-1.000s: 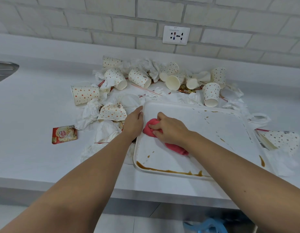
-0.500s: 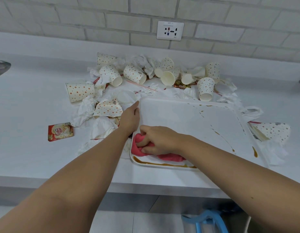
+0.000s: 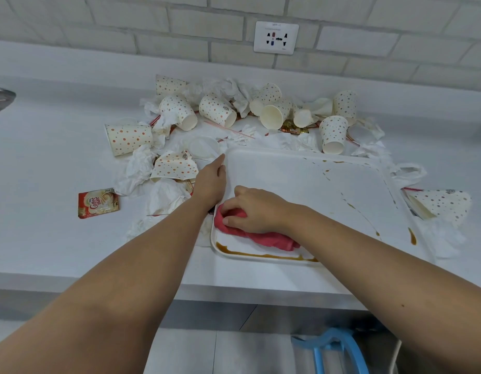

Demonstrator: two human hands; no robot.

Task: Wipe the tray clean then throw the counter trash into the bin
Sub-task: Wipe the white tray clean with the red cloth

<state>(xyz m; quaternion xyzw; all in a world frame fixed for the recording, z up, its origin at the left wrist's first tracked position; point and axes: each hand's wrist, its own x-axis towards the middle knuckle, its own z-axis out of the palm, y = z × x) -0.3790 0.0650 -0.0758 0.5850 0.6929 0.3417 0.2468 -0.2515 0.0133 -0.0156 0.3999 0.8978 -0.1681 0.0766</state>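
Note:
A white tray [image 3: 296, 174] lies on the counter, with brown liquid pooled along its near rim and streaks toward its right side. My right hand [image 3: 254, 209] presses a red cloth [image 3: 271, 237] onto the tray's near left corner. My left hand [image 3: 211, 182] rests on the tray's left edge, fingers flat against the rim. Behind and left of the tray sits a heap of trash: several polka-dot paper cups [image 3: 217, 109] on their sides, crumpled tissues [image 3: 138, 168] and thin red straws.
A red coffee creamer sachet [image 3: 98, 202] lies alone at the left. A flattened dotted cup [image 3: 441, 203] and tissues sit right of the tray. A wall socket [image 3: 276, 37] is on the brick wall. A blue plastic object [image 3: 339, 349] shows below the counter edge.
My right hand has dragged the red cloth from the tray's middle left down to the near left corner. The left hand stayed on the tray's left edge.

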